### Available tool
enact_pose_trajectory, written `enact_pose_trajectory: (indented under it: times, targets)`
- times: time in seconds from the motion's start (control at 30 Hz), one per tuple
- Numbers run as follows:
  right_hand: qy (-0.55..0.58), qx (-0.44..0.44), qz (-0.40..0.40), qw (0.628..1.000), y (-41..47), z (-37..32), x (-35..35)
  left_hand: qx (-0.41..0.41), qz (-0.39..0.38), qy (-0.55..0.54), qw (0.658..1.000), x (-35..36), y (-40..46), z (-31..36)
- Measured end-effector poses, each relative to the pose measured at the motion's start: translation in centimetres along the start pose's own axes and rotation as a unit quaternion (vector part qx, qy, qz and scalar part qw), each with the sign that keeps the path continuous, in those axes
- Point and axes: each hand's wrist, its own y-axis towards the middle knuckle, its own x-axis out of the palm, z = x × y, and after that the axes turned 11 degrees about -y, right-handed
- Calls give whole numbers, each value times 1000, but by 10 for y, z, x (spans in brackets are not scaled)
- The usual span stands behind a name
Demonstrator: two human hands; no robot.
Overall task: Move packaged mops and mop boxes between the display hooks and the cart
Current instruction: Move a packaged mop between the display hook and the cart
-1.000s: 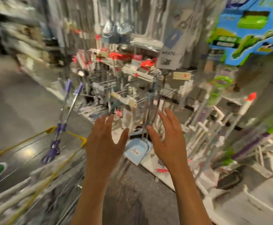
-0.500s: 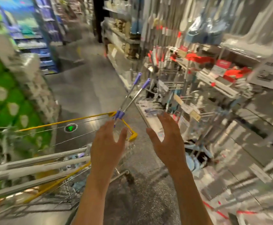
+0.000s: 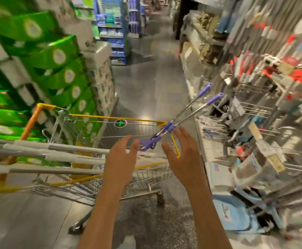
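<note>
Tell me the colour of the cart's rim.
Yellow rim on the cart, seen in the head view.

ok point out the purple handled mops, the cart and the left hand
purple handled mops [image 3: 191,109]: head view, on the metal shafts above the cart corner
cart [image 3: 114,118]: head view, on its yellow far rim
left hand [image 3: 118,157]: head view, on the back of the hand

Premises: retail shop aisle | Evidence: yellow-rimmed wire shopping cart on grey polished floor | stacked green cartons along left side | wire display hooks with hanging packaged goods and price tags on right | blue stocked shelving unit further down aisle
</note>
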Motion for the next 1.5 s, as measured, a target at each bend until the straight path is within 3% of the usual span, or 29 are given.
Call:
enact_pose_trajectory:
  times: [0.37, 0.73, 0.97, 1.2, 1.5]
  targets:
    - [5, -41, -95, 995, 114, 1, 87, -58, 40, -69, 995, 8, 123, -42]
    - [-18, -1, -190, 982, 218, 31, 165, -161, 6, -151, 975, 62, 236, -89]
    - [-21, 38, -249, 968, 258, 85, 210, -242, -11, -137, 961, 106, 275, -115]
    - [-28, -13, -378, 925, 314, 132, 258, -341, 80, -237, 906, 150, 294, -136]
    - [-83, -69, -478, 872, 353, 201, 315, -477, 215, -395, 755, 238, 314, -183]
